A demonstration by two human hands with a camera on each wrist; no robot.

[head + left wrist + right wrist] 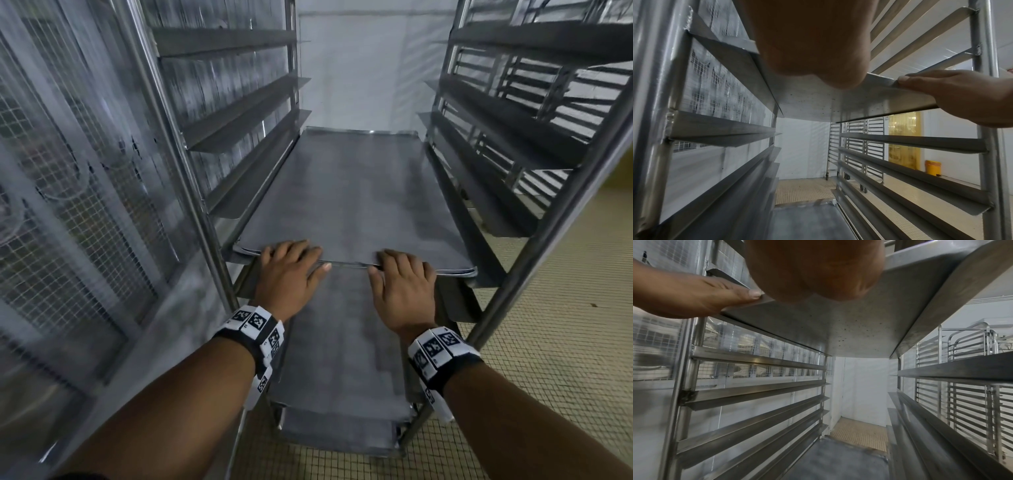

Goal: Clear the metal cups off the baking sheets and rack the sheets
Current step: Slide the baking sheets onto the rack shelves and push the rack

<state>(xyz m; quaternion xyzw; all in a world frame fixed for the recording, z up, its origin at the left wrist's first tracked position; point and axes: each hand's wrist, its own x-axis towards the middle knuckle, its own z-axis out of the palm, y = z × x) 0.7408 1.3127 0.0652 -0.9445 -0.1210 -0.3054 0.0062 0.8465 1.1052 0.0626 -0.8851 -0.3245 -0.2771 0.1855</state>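
An empty grey baking sheet (356,192) lies level on a pair of rails in the metal rack (212,192), nearly all the way in. My left hand (291,263) holds its near edge at the left, fingers flat on top and thumb against the rim. My right hand (400,274) holds the same edge further right, fingers bent over the top. Both wrist views look along the sheet's speckled underside (818,104) (849,324), each showing the other hand's thumb on the rim. No metal cups are in view.
Two more sheets (342,342) (339,431) sit on lower rails. Bare rails (239,126) run up both sides above. A wire-mesh panel (68,171) stands close on the left, tiled floor (565,308) on the right. Other racks (859,146) and a yellow bin (933,167) stand beyond.
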